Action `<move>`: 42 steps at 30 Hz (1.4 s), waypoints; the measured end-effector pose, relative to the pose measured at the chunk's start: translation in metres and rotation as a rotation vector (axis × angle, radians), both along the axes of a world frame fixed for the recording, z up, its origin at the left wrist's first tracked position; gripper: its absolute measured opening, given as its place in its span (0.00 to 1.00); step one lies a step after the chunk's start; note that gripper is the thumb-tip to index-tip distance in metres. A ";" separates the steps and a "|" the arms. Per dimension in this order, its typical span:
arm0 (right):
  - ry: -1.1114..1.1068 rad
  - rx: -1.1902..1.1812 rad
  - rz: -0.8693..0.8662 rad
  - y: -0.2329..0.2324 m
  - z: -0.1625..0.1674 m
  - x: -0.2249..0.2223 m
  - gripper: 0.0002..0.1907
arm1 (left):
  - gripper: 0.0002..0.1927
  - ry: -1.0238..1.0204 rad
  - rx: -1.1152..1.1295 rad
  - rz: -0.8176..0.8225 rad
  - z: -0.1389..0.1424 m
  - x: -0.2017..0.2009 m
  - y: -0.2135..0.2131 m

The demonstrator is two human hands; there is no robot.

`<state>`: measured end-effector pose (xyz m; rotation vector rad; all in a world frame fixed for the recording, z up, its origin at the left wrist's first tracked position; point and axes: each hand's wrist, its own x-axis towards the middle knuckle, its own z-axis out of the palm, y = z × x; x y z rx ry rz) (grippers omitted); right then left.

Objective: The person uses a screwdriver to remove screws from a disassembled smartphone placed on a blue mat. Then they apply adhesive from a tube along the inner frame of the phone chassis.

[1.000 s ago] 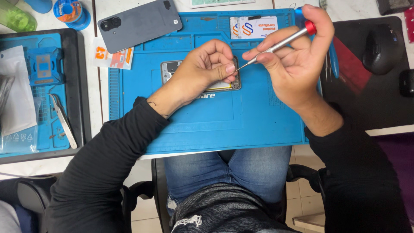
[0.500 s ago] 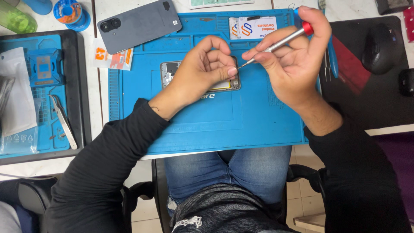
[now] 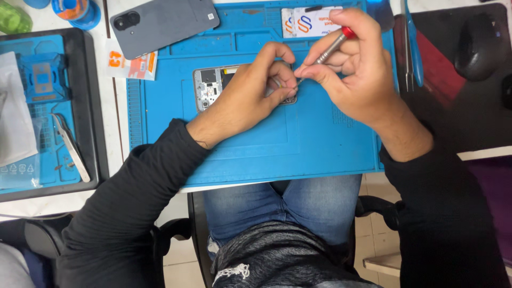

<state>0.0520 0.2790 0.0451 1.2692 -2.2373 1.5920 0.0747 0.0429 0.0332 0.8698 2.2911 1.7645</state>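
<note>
— Opened smartphone [image 3: 213, 85], what is it looking like from the head camera?

— Lying flat on the ribbed blue silicone mat [image 3: 256, 149], back removed, metallic innards showing at its left end; the left hand [image 3: 250, 98] is covering the rest, fingers curled down on it.

— And the right hand [image 3: 354, 74]?

— Pinching a slim steel screwdriver [image 3: 328, 48] with a red cap; its tip is disappearing between the fingers.

— Nearby?

— Smooth grey back cover [image 3: 165, 21] is resting above.
</note>
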 end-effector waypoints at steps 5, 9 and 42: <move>0.058 0.141 -0.020 -0.002 0.006 0.001 0.33 | 0.20 0.074 -0.076 -0.037 -0.002 0.001 0.001; 0.023 0.245 -0.056 -0.003 0.008 0.003 0.31 | 0.19 0.152 -0.097 -0.067 -0.005 0.004 0.000; -0.510 0.020 0.178 -0.003 0.027 0.002 0.12 | 0.07 0.797 -0.559 0.287 -0.026 -0.064 -0.046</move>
